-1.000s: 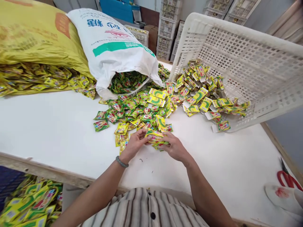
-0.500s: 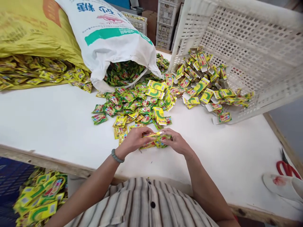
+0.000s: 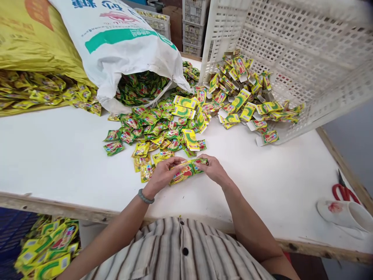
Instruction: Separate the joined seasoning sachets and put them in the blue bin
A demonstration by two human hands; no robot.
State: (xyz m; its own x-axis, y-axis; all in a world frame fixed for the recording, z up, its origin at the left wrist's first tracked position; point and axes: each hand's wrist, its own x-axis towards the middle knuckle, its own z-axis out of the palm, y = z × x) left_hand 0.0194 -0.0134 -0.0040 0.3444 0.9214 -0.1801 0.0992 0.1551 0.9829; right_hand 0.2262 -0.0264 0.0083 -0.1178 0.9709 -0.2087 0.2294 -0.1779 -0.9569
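Observation:
Near the table's front edge, my left hand (image 3: 162,175) is closed on a small yellow-and-green carton (image 3: 184,173), its thumb along the top. My right hand (image 3: 215,170) pinches a green sachet (image 3: 200,165) at the carton's right end; whether part of it lies inside the carton I cannot tell. Just beyond my hands lies a heap of green sachets (image 3: 154,123), with a few yellow sachets (image 3: 141,149) on its near side. Several flat-sided cartons (image 3: 190,139) rest on the heap's right side.
A white sack (image 3: 131,58) spills green sachets; left of it a yellow bag (image 3: 26,50) holds yellow ones. A tipped white crate (image 3: 274,42) holds many cartons. Red-handled scissors (image 3: 345,192) and a white mug (image 3: 335,212) stand right. A blue crate (image 3: 13,233) sits below the table's left edge.
The carton has turned so its broad printed face shows, and the green sachet now shows at its right end in my right hand. The whole view has shifted slightly.

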